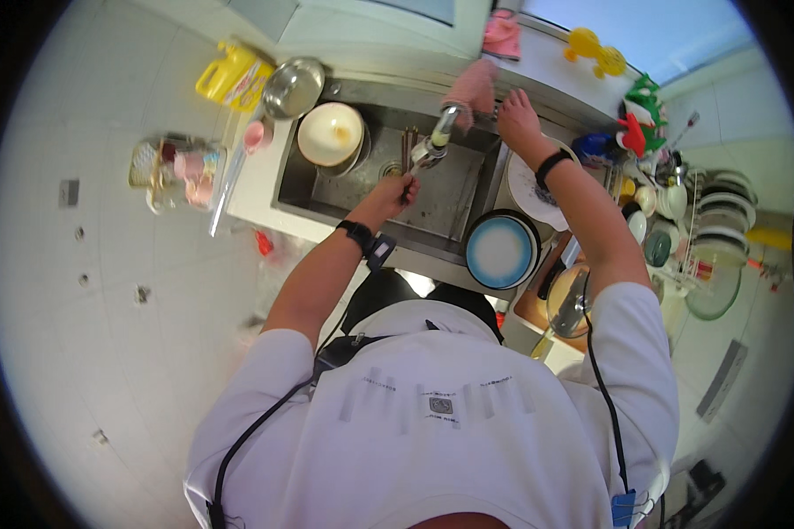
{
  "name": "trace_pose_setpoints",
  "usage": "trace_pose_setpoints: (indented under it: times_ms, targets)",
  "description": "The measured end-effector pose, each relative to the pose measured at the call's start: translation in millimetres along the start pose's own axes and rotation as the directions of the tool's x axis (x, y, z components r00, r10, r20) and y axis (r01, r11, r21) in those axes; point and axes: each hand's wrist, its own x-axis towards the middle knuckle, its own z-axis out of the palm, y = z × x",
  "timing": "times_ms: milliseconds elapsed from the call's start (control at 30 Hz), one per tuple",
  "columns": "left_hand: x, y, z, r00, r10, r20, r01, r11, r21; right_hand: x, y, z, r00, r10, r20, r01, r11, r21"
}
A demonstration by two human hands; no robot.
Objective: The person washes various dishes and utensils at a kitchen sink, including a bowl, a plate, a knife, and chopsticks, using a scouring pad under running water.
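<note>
My left hand (400,194) is closed on the handle of a metal utensil (426,155), whose head is under the faucet (444,125) over the stainless steel sink (397,228). Chopsticks (409,145) lie beside it in the sink. My right hand (519,119) is at the sink's back edge, right of the faucet, next to a pink cloth (474,89); whether it touches the faucet handle I cannot tell. A white bowl (331,134) stands on another vessel in the sink's left part. A blue-rimmed plate (501,252) sits at the front right corner.
A metal basin (294,88), a yellow jug (236,76) and a pink cup (257,137) stand on the left. A large white plate (526,182) lies under my right forearm. Further right are a cutting board (532,305) with a knife and glass lid (569,301), and a dish rack (695,225).
</note>
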Motion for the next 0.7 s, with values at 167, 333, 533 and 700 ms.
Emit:
trace_pose_setpoints:
  times_ms: [167, 333, 533, 700]
  targets:
    - [32.6, -14.0, 15.4, 0.989, 0.117, -0.094, -0.144, 0.910, -0.388, -0.1, -68.1, -27.8, 0.894, -0.226, 0.387, -0.124, 0.705, 0.698]
    - [69.8, -20.7, 10.3, 0.973, 0.227, -0.036, -0.200, 0.757, -0.623, -10.4, -127.2, -49.2, 0.919, -0.229, 0.322, -0.395, -0.552, 0.734]
    - [113.9, -36.9, 15.8, 0.942, 0.336, 0.027, -0.207, 0.640, -0.740, -6.0, -164.0, 6.8, 0.966, -0.076, 0.248, -0.253, -0.485, 0.837]
    - [74.3, -33.5, 41.3, 0.961, 0.244, -0.134, -0.263, 0.640, -0.722, 8.3, -189.6, 65.4, 0.875, -0.023, 0.483, -0.477, -0.210, 0.854]
